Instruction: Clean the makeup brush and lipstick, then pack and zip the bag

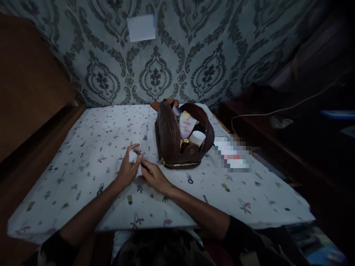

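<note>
My left hand is wrapped round a crumpled white tissue, part of which also shows below the fingers. A small darker spot lies at the tissue's top, too blurred to name. My right hand meets the left from the right side, its fingers closed against the tissue. Just beyond it stands a brown toiletry bag, unzipped at the top. Inside it I see a white tube with red print, a white-lidded jar and a gold-coloured cap.
A patterned white cloth covers the table. Right of the bag lies a pixelated item. A white cable runs over dark furniture at the right. Brown wooden furniture borders the left, and a papered wall rises behind.
</note>
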A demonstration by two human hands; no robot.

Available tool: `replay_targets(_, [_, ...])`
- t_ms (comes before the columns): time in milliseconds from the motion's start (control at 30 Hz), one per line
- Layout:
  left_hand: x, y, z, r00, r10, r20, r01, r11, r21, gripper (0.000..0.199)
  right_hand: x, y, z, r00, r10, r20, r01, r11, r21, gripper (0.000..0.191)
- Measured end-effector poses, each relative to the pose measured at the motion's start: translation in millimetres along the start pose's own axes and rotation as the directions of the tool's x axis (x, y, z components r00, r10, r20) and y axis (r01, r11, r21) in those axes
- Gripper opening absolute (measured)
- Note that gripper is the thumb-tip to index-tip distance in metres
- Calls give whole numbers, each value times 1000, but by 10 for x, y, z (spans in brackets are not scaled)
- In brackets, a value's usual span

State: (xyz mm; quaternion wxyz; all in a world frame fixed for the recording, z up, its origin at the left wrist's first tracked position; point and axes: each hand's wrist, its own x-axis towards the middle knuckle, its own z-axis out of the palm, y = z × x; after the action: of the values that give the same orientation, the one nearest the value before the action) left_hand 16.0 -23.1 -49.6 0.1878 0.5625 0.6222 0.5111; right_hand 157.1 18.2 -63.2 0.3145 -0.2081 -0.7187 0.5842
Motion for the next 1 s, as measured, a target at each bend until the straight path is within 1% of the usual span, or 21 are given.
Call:
replay_targets(67, [36, 36, -33, 999, -36, -19, 36, 999, -10, 30, -7, -14, -14, 998, -1, 67, 5, 999, -54, 16])
replay_targets(100, [52, 51, -48, 998, -56, -22, 56, 998, -25, 28, -9, -20, -17, 996, 2, 90, 5, 997, -74, 18])
replay_targets(167, [79, 72, -75, 994, -107, -33, 105, 992, -62, 33, -13, -27, -14, 993, 16, 116, -5, 996, -93, 22])
replay_targets(200, [91, 80, -87, 990, -131, -42, 128, 989, -77, 36, -15, -26, -5, 992, 29, 119, -19, 996, -87, 21])
replay_targets(267, [112, 93, -112, 983, -168, -71, 162, 983, -85, 41, -16, -9, 27, 992, 71, 103, -67, 997, -35, 14])
replay_targets(300, [120, 100, -126, 979, -184, -90, 177, 981, -81, 44, -16, 6, 47, 992, 94, 88, -95, 995, 10, 19])
replay_targets(367, [132, 114, -152, 967, -225, -119, 218, 974, -67, 49, -11, 41, 87, 988, 137, 69, -144, 983, 116, 36])
replay_targets(467, [131, 120, -176, 945, -308, -113, 302, 951, -69, 55, 3, 71, 118, 978, 189, 89, -207, 940, 272, 37])
replay_targets(533, [116, 105, -169, 952, -293, -88, 285, 954, -94, 52, 15, 62, 109, 972, 212, 102, -235, 904, 358, 40])
replay_targets(567, [105, 92, -159, 965, -253, -70, 245, 964, -107, 49, 20, 50, 97, 970, 220, 103, -243, 885, 397, 42])
replay_targets(633, [78, 64, -132, 992, -125, -16, 123, 987, -103, 46, 30, 22, 65, 969, 229, 91, -245, 851, 464, 44])
replay_targets(700, [51, 46, -104, 999, -15, 49, 19, 997, -69, 56, 37, 0, 35, 967, 239, 84, -248, 822, 514, 43])
replay_targets(733, [40, 45, -94, 997, 7, 75, -4, 999, -49, 59, 40, -7, 24, 966, 244, 84, -251, 810, 530, 43])
replay_targets(800, [30, 55, -84, 996, -13, 84, 15, 1000, -24, 54, 41, -11, 15, 963, 254, 95, -263, 791, 552, 44])
replay_targets(933, [57, 94, -104, 994, -107, -11, 106, 991, -79, 27, 38, -8, 45, 957, 263, 120, -284, 778, 560, 45])
replay_targets(1000, [82, 101, -128, 990, -138, -35, 133, 984, -114, 26, 36, -6, 69, 955, 272, 119, -291, 785, 547, 50])
